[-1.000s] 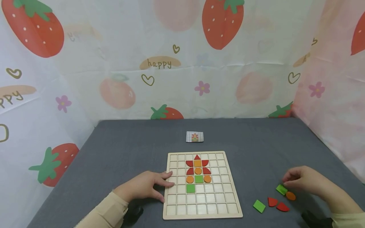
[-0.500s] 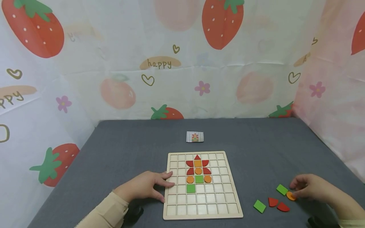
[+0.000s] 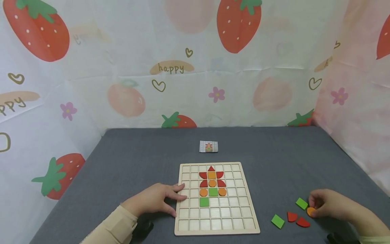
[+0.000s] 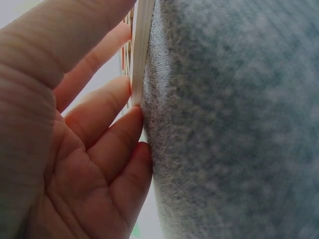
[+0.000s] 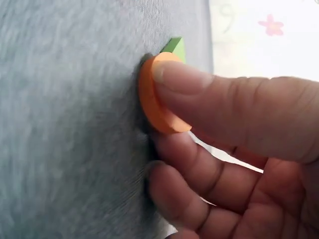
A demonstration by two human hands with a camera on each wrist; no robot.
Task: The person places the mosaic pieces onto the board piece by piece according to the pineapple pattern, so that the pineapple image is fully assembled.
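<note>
My right hand [image 3: 332,205] pinches an orange disc [image 5: 149,97] between thumb and fingers, right at the cloth. Just beyond the disc lies a green square tile [image 3: 301,203]. My left hand [image 3: 155,200] rests at the left edge of a wooden grid board [image 3: 233,211], its fingertips touching the rim, as the left wrist view also shows. On the board, red pieces, an orange square [image 3: 211,175], orange discs and two green squares form a figure in the upper middle. The lower green square [image 3: 204,202] sits at the figure's lower left.
Two red quarter-round pieces [image 3: 291,217] and another green square [image 3: 278,221] lie between the board and my right hand. Behind the board stands a small pattern card [image 3: 208,146]. Grey cloth [image 3: 146,152] covers the table, and a printed curtain [image 3: 131,51] hangs behind it.
My right hand has moved from above the green square rightward and nearer to the orange disc, and now pinches it. The left hand and the board have stayed put.
</note>
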